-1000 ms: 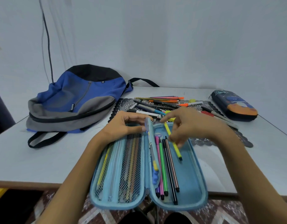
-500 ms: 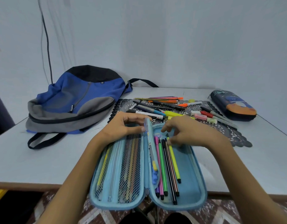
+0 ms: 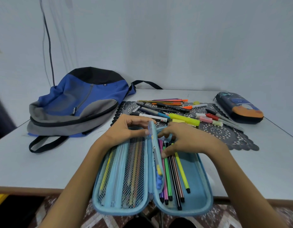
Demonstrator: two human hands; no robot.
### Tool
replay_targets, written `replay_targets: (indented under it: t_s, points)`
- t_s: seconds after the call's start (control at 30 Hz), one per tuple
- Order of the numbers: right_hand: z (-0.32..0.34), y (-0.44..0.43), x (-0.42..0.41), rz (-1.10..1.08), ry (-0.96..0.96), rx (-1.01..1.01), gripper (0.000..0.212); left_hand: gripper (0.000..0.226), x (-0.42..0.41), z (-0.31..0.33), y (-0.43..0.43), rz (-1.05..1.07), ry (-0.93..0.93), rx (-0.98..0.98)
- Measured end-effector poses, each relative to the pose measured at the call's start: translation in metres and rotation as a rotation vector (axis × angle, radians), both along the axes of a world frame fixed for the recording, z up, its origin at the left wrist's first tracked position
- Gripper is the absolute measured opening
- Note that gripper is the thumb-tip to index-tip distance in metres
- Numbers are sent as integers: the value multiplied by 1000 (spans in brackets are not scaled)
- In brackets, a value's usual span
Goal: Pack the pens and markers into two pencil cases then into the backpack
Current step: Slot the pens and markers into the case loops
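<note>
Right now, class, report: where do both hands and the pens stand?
Left hand holds the divider flap upright. Right hand presses pens into the open blue case. Many pens on the mat; backpack untouched.

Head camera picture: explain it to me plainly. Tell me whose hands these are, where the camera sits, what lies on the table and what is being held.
There is no machine here. A person wears one wide-angle camera on the head, looking forward and down, so both arms reach in from the bottom of the view.

On the white table lies an open light blue pencil case, partly overhanging the near edge. The left hand pinches the case's middle flap upright. The right hand rests on the felt pens lined up in the right half, fingers pressing them into place.

Behind, loose pens and markers lie on a dark lacy mat. A blue and grey backpack lies at the left, and a second, dark pencil case, closed, at the far right.
</note>
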State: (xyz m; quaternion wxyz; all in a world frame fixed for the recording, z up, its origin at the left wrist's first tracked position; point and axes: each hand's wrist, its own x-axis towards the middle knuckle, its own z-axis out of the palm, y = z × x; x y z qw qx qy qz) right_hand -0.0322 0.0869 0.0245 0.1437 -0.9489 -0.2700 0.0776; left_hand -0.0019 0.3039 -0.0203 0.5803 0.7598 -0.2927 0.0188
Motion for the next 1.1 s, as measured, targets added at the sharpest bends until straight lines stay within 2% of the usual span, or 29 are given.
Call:
replay_targets:
  t_s: [0.27, 0.43, 0.57, 0.8, 1.0, 1.1]
  points:
    - [-6, 1, 4, -27, -17, 53, 61, 37, 1, -1, 0, -4, -13, 8]
    - [1, -9, -1, -30, 82, 104, 75, 36, 2, -2, 1, 1, -6, 6]
    - [7, -10, -8, -12, 85, 5, 82, 37, 1, -1, 1, 1, -2, 1]
    - [1, -8, -7, -65, 39, 23, 75, 37, 1, -1, 0, 10, 10, 3]
    - [7, -10, -7, -46, 97, 51, 68, 36, -2, 1, -2, 0, 9, -6]
    - [15, -14, -1, -63, 136, 188, 48, 36, -2, 0, -2, 1, 7, 2]
